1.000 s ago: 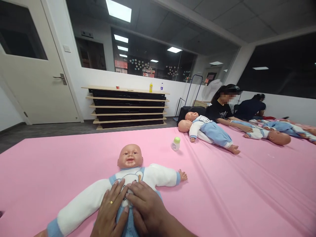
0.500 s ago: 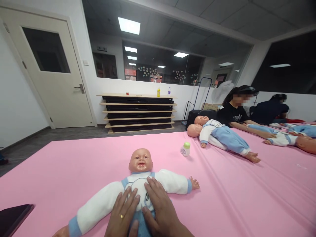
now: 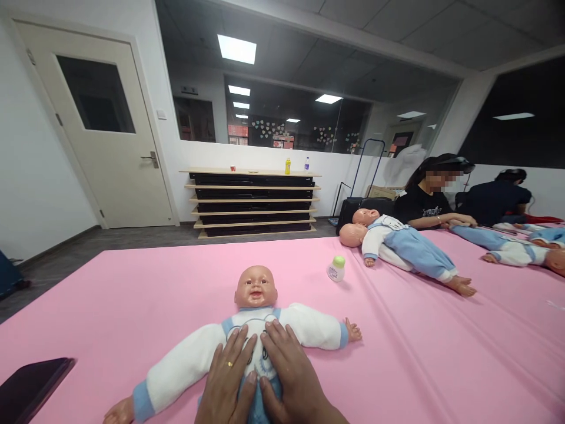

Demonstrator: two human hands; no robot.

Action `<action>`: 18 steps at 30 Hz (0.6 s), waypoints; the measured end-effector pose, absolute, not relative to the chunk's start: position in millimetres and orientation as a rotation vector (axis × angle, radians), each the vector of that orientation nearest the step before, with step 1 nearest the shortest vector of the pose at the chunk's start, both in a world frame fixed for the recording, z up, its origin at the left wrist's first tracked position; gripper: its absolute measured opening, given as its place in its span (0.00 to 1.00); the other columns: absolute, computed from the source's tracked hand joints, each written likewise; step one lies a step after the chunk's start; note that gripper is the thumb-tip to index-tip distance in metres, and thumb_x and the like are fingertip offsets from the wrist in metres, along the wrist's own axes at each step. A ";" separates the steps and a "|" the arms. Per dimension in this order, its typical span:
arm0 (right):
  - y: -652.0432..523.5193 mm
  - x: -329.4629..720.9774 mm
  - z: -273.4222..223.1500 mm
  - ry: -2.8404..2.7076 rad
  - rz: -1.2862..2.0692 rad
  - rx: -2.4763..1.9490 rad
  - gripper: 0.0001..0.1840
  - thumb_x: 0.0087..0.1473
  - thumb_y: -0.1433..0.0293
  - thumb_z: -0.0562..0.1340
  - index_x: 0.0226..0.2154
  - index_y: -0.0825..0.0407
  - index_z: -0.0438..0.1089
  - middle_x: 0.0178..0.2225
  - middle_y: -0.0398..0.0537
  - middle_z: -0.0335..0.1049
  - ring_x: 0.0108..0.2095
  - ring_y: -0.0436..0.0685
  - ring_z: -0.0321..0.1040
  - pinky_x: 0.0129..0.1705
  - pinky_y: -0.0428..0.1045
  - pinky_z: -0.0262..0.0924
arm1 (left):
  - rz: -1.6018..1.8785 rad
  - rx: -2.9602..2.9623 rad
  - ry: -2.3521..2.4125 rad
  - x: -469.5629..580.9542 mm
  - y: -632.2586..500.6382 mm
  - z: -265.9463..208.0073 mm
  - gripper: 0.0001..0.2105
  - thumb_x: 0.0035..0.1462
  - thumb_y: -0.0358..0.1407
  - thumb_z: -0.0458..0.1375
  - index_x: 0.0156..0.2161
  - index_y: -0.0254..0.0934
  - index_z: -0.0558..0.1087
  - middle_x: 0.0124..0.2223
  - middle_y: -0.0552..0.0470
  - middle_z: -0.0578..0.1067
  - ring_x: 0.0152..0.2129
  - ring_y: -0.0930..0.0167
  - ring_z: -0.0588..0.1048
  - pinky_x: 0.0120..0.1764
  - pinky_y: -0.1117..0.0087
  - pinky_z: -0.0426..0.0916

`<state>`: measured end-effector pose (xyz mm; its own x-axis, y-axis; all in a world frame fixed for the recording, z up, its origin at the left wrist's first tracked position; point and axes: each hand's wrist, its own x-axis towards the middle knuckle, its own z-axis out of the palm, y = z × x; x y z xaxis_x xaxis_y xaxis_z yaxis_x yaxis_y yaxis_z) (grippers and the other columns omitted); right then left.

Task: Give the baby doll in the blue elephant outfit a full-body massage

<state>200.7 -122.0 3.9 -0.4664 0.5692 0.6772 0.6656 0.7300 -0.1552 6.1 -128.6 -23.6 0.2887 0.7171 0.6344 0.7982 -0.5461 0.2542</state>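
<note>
A baby doll point(image 3: 256, 287) in a white and blue outfit lies on its back on the pink table cover point(image 3: 168, 282), arms spread wide. Both palms rest on its front. My left hand point(image 3: 229, 374), with a gold ring on one finger, lies flat on the left part of its chest and belly, fingers stretched out. On the right part lies my right hand point(image 3: 291, 371), also flat, its thumb close to the other thumb. Neither hand grips anything. My hands hide part of the printed face on the outfit, and the doll's legs are out of view.
A small bottle with a green cap point(image 3: 336, 269) stands beyond the doll's right-side arm. At the left edge lies a dark phone point(image 3: 33, 386). More dolls point(image 3: 410, 250) lie at the right, near a seated person point(image 3: 428, 200). Stacked shelves point(image 3: 253, 200) stand behind.
The view has shifted slightly left. My left hand has slid a little up the doll's front, and the two thumbs are closer together. The seated person's hands have drawn back.
</note>
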 end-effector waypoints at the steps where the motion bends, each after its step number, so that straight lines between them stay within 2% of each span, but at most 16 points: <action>1: -121.9 200.3 5.7 -2.202 -0.203 -0.870 0.34 0.53 0.72 0.58 0.62 0.60 0.56 0.62 0.63 0.60 0.66 0.68 0.51 0.62 0.68 0.55 | -1.105 -2.413 -1.450 5.7 -128.6 -27.0 0.29 0.66 0.34 0.48 0.70 0.49 0.48 0.68 0.51 0.60 0.65 0.66 0.57 0.66 0.56 0.52; 4: -121.5 199.0 11.3 -2.250 -0.273 -0.673 0.27 0.53 0.77 0.56 0.57 0.57 0.62 0.59 0.59 0.65 0.66 0.64 0.53 0.65 0.64 0.53 | -1.085 -2.367 -1.441 3.8 -128.9 -38.6 0.32 0.66 0.32 0.47 0.71 0.47 0.42 0.69 0.49 0.57 0.67 0.67 0.52 0.67 0.56 0.48; 9: -124.2 199.6 24.3 -2.367 0.025 -0.756 0.26 0.56 0.71 0.56 0.57 0.56 0.64 0.60 0.57 0.65 0.63 0.62 0.58 0.66 0.60 0.53 | -1.146 -2.295 -1.576 5.7 -134.7 -43.9 0.32 0.67 0.31 0.45 0.72 0.42 0.38 0.71 0.44 0.52 0.69 0.62 0.45 0.67 0.49 0.47; 13: -126.3 200.7 26.1 -2.388 0.143 -0.984 0.32 0.58 0.66 0.57 0.64 0.54 0.58 0.65 0.54 0.55 0.67 0.64 0.51 0.66 0.63 0.51 | -1.274 -2.293 -1.553 9.2 -141.0 -28.6 0.30 0.68 0.35 0.43 0.71 0.45 0.41 0.70 0.45 0.56 0.68 0.60 0.48 0.66 0.46 0.49; 18: -123.8 197.7 5.3 -2.265 0.066 -1.170 0.38 0.59 0.61 0.58 0.67 0.56 0.51 0.67 0.59 0.49 0.68 0.69 0.47 0.64 0.67 0.53 | -1.276 -2.482 -1.213 6.0 -144.9 -12.2 0.25 0.68 0.41 0.42 0.69 0.47 0.54 0.63 0.47 0.67 0.64 0.62 0.60 0.63 0.54 0.59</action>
